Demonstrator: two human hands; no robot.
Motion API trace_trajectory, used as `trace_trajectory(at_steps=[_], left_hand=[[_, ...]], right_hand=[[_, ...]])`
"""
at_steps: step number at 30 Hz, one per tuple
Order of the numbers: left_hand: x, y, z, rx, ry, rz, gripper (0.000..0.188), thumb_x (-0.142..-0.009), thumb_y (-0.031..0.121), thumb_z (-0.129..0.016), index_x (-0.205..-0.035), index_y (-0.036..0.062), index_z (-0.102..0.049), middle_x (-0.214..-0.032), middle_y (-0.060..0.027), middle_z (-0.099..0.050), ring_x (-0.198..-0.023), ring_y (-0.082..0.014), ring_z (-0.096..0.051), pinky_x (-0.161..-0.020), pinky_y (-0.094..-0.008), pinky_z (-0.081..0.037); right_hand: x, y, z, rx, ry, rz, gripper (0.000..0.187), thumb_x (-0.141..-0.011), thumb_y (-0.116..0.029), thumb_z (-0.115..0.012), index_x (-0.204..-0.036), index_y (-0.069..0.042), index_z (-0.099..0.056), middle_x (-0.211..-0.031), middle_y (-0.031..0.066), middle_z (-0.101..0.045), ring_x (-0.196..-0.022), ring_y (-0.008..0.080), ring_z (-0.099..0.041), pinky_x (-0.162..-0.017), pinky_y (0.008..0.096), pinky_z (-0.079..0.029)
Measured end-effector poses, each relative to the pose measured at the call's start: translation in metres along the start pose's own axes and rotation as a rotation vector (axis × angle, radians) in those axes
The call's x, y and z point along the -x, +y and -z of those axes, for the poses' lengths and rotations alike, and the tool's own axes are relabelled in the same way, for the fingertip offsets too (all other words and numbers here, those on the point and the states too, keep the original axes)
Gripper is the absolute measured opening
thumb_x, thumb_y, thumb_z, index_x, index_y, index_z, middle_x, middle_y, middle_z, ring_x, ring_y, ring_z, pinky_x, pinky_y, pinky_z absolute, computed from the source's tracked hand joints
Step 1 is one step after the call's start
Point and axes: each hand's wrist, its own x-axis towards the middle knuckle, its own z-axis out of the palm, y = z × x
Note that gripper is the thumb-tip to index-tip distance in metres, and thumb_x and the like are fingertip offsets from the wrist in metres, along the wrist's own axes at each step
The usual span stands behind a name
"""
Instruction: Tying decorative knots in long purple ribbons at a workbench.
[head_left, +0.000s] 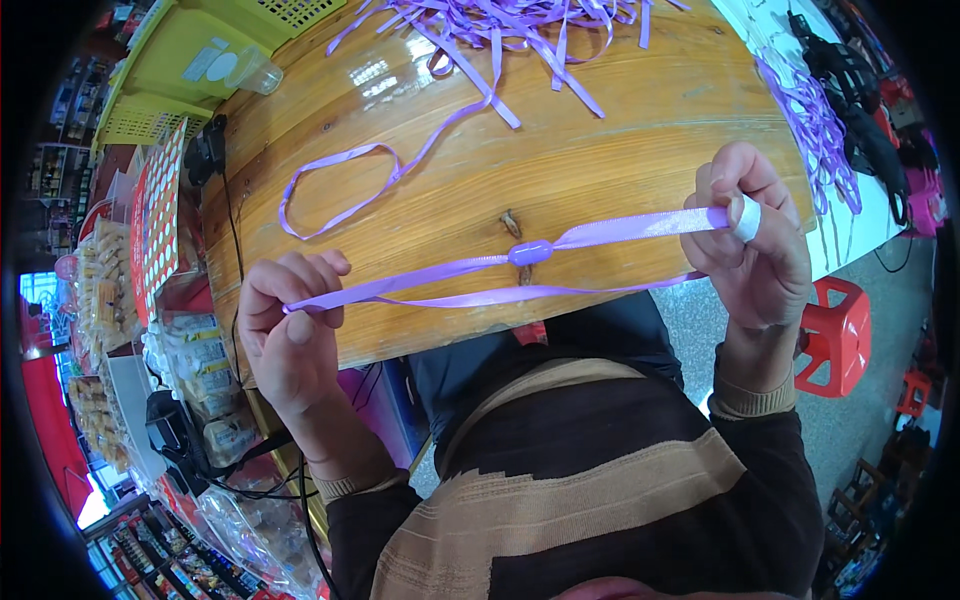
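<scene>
A purple satin ribbon is stretched between my two hands above the near part of the wooden table. Midway along it sits a small glossy purple oval piece, like a bead or clip. My left hand pinches the ribbon's left end. At the other end my right hand closes thumb and fingers on it; a white wrap circles a digit there. A second strand of the ribbon runs lower between the hands. Beyond them lies a looped purple ribbon that trails back to a heap of ribbons.
The wooden table spans the middle. A yellow plastic basket and a clear plastic cup stand at far left. More ribbons hang over a white surface at right, near a red stool. Packaged goods crowd the left side.
</scene>
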Motion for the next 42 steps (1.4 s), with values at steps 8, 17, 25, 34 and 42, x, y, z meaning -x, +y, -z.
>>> trace_trajectory(at_steps=[8,17,25,34,42], left_hand=[[0.012,0.007,-0.003,-0.091,0.021,-0.076,0.018,-0.077,0.012,-0.061,-0.085,0.0029,-0.049,-0.07,-0.0065,-0.047,-0.066,-0.0164,-0.043,-0.083,-0.0371,-0.034],[0.018,0.007,-0.016,-0.09,0.134,-0.116,0.016,-0.08,-0.002,-0.054,-0.094,0.0005,-0.049,-0.079,-0.0094,-0.052,-0.066,-0.0167,-0.052,-0.073,-0.0342,-0.044],[0.025,-0.004,-0.037,-0.556,0.435,-0.332,0.025,-0.08,-0.013,-0.052,-0.101,-0.002,-0.048,-0.085,-0.0086,-0.053,-0.068,-0.014,-0.059,-0.063,-0.0238,-0.051],[0.013,-0.002,-0.034,-0.448,0.635,-0.218,0.014,-0.088,0.004,-0.049,-0.098,-0.0046,-0.054,-0.079,-0.0073,-0.057,-0.067,-0.0098,-0.055,-0.06,-0.0227,-0.048],[0.016,-0.004,-0.023,0.33,0.46,-0.029,0.016,-0.091,0.011,-0.046,-0.103,0.0005,-0.051,-0.079,-0.0063,-0.056,-0.075,-0.0161,-0.056,-0.074,-0.0323,-0.046]], right_hand=[[0.019,-0.008,0.008,-0.024,-0.018,0.112,0.018,-0.08,-0.007,-0.051,-0.095,0.002,-0.05,-0.062,-0.0001,-0.042,-0.049,0.0045,-0.033,-0.042,0.0196,-0.025],[0.031,-0.011,0.017,-0.041,-0.015,0.171,0.016,-0.08,-0.007,-0.052,-0.094,0.002,-0.05,-0.066,0.0005,-0.041,-0.052,0.0062,-0.037,-0.044,0.0211,-0.028],[0.034,-0.012,0.014,-0.109,-0.163,0.194,0.012,-0.084,-0.008,-0.049,-0.091,-0.002,-0.042,-0.069,0.0041,-0.043,-0.053,0.0081,-0.039,-0.042,0.023,-0.032],[0.034,0.002,0.012,-0.183,-0.351,0.166,0.014,-0.084,-0.008,-0.053,-0.092,-0.005,-0.042,-0.07,0.0063,-0.051,-0.06,0.0134,-0.049,-0.045,0.0251,-0.042],[0.033,0.007,0.016,-0.233,-0.274,0.157,0.012,-0.085,-0.01,-0.05,-0.092,-0.008,-0.041,-0.07,0.0038,-0.049,-0.056,0.0111,-0.045,-0.043,0.023,-0.038]])
